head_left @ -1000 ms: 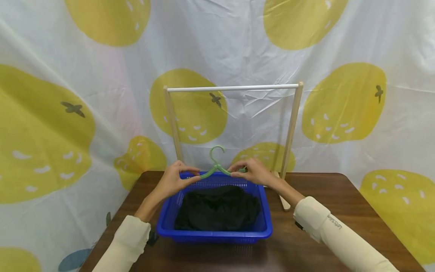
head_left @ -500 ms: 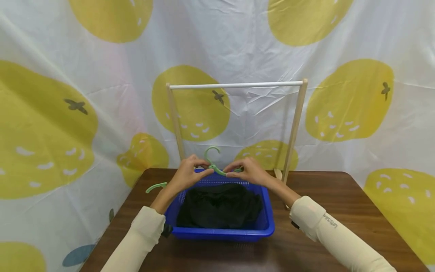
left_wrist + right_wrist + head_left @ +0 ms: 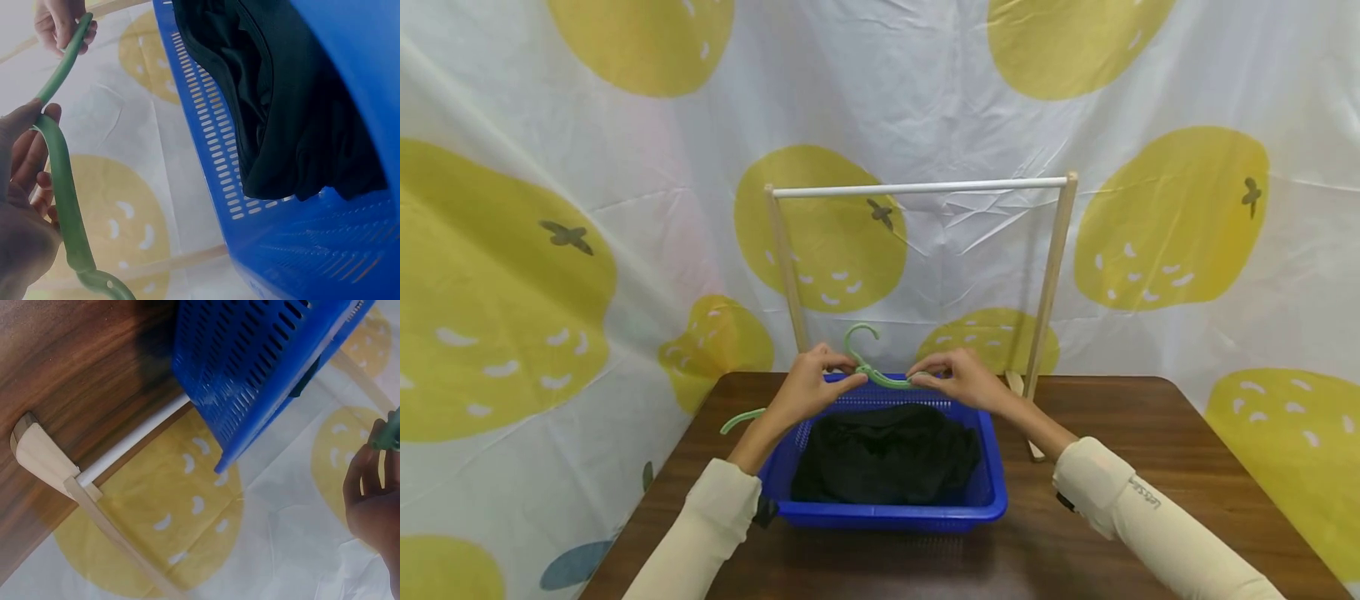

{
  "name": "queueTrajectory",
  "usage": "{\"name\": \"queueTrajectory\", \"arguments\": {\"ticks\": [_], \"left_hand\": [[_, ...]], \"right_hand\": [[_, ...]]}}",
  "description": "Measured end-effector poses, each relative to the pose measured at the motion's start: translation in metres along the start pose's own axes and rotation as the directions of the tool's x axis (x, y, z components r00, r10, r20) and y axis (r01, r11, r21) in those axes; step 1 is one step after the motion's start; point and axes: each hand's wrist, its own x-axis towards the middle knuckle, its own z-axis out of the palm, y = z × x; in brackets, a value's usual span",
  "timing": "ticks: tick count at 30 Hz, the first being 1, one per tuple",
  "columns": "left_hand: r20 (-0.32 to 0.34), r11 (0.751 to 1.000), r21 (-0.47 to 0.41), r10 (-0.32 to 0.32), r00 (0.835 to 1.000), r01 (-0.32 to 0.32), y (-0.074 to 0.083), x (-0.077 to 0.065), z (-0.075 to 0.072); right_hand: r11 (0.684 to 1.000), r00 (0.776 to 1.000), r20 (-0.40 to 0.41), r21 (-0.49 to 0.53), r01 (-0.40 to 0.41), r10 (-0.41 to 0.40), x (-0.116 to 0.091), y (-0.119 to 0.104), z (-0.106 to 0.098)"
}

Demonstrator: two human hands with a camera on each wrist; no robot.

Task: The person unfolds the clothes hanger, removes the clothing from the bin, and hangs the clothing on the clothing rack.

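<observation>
One white curtain (image 3: 947,100) with yellow fruit printed on it filled the head view from edge to edge behind everything else. A brown table (image 3: 1120,450) spread across the lower half of the frame. The rack (image 3: 917,188) stood at the centre, its white bar running across between two pale posts, with a pale foot resting on the table to the right of centre. In front of it, at lower middle, sat the blue basket (image 3: 891,512), its slotted walls plain in both wrist views. Black cloth (image 3: 883,458) lay crumpled inside. Two cream sleeves (image 3: 1157,517) with rolled cuffs reached in from the lower corners. The green hanger (image 3: 887,382) was held up near the centre, over the basket's far rim. In the left wrist view, its green length ran from the right hand at upper left down past the other hand to a joint at the bottom edge. The left hand (image 3: 811,382) pinched it between thumb and fingers, just beside the base of the hook; the right hand (image 3: 958,379) pinched it farther right. The hook (image 3: 847,340) curved upward between them. A small dark strap (image 3: 765,510) showed below the left cuff.
</observation>
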Motion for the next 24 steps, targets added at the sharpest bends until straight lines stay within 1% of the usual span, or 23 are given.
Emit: {"name": "queueTrajectory", "arguments": {"ticks": [3,8,12,16,19,22,24], "left_hand": [[-0.012,1.0,-0.004,-0.002,1.0,0.002,-0.002,0.0,0.0],[-0.021,1.0,-0.003,-0.005,1.0,0.005,-0.004,0.0,-0.001],[-0.017,1.0,0.001,0.005,1.0,-0.005,-0.005,0.0,-0.004],[-0.003,1.0,0.022,0.01,1.0,-0.01,-0.006,-0.001,-0.005],[0.008,1.0,0.025,0.012,1.0,-0.012,-0.006,0.0,-0.006],[0.019,1.0,0.019,0.02,1.0,-0.02,-0.005,0.001,-0.005],[0.027,0.999,0.018,0.026,0.999,-0.026,-0.004,0.002,-0.004]], "right_hand": [[0.999,1.0,-0.012,0.038,-0.009,0.009,-0.001,0.001,0.003],[0.993,0.998,-0.016,0.105,-0.061,0.063,-0.002,0.002,0.006],[0.992,0.997,-0.026,0.11,-0.066,0.069,-0.001,-0.002,0.005],[0.995,0.999,-0.022,0.083,-0.047,0.049,0.001,-0.005,0.005],[0.997,1.0,-0.013,0.078,-0.019,0.02,0.006,-0.007,0.006],[0.996,1.0,0.009,0.091,0.018,-0.018,0.015,-0.01,0.008],[0.992,0.999,0.033,0.117,0.039,-0.043,0.021,-0.014,0.009]]}}
